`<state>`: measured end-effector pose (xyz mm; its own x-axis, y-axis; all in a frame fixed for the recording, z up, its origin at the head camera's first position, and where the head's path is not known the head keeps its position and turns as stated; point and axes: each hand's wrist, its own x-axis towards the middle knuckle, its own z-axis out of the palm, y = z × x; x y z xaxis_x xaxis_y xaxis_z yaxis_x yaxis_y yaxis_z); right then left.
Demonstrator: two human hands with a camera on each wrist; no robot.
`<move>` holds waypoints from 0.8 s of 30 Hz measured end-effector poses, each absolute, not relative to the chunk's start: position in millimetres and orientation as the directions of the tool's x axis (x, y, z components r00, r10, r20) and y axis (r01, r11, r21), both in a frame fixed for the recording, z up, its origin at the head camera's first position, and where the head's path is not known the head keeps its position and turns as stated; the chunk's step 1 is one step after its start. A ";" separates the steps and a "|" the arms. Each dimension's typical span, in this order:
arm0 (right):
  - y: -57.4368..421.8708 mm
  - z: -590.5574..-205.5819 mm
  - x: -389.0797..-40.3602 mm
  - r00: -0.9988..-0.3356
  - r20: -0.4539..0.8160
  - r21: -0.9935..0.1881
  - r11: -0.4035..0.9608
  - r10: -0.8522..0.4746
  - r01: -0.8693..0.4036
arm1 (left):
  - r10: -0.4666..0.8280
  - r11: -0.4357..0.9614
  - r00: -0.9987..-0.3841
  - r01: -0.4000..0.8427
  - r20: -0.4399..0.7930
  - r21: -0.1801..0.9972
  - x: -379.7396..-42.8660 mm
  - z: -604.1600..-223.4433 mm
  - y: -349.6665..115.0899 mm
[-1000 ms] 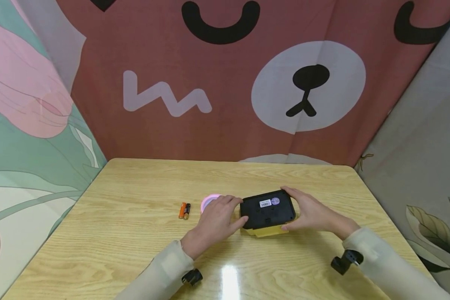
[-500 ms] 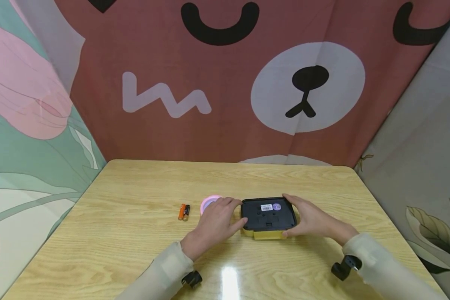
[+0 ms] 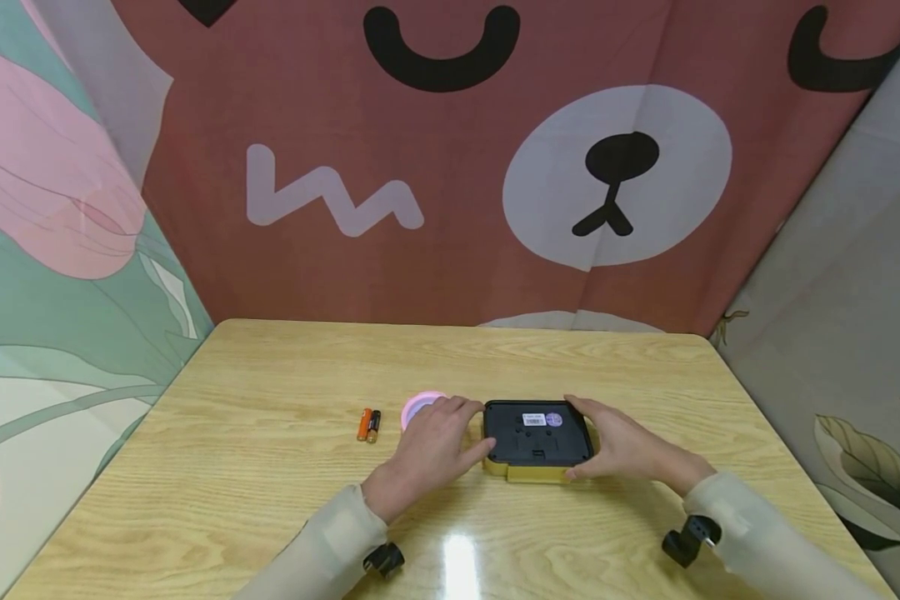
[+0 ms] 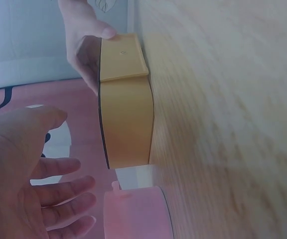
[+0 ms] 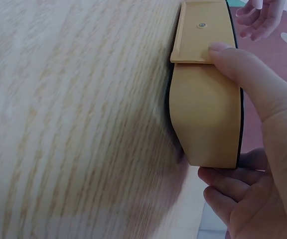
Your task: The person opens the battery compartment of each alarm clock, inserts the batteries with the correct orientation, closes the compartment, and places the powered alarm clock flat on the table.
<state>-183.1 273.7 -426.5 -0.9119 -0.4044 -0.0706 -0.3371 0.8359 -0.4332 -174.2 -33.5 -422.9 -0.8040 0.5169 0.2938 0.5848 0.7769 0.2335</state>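
Note:
A yellow box-shaped device (image 3: 537, 446) lies on the wooden table with its black back facing up. That back carries a white barcode label and a round purple sticker. My right hand (image 3: 630, 437) grips its right end, thumb on the near yellow side and fingers at the far side. My left hand (image 3: 431, 446) hovers by the left end; in the left wrist view its fingers (image 4: 66, 191) are loosely spread, apart from the yellow side (image 4: 126, 119). Behind the left hand, a round pink object (image 3: 418, 407) is partly hidden.
An orange battery (image 3: 363, 424) and a black battery (image 3: 374, 426) lie side by side left of the pink object. The wooden table (image 3: 270, 500) ends at a reddish cloth (image 3: 330, 275) with a printed bear face. Patterned cloths hang at both sides.
The device has gone from tilted to flat on the table, its black back now facing up. My right hand has lowered with it. The left hand has barely moved.

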 end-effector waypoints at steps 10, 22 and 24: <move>274.3 -429.1 -183.0 -0.912 -0.075 -0.421 0.842 -0.404 -0.338 | 0.528 0.785 -0.807 0.583 0.265 0.209 -176.5 -421.2 -31.1; 276.3 -430.0 -184.0 -0.909 -0.094 -0.439 0.836 -0.406 -0.328 | 0.550 0.796 -0.816 0.576 0.175 0.184 -181.4 -421.3 -27.3; 276.2 -429.9 -183.8 -0.910 -0.098 -0.442 0.837 -0.402 -0.322 | 0.555 0.796 -0.818 0.575 0.153 0.190 -182.2 -420.6 -26.5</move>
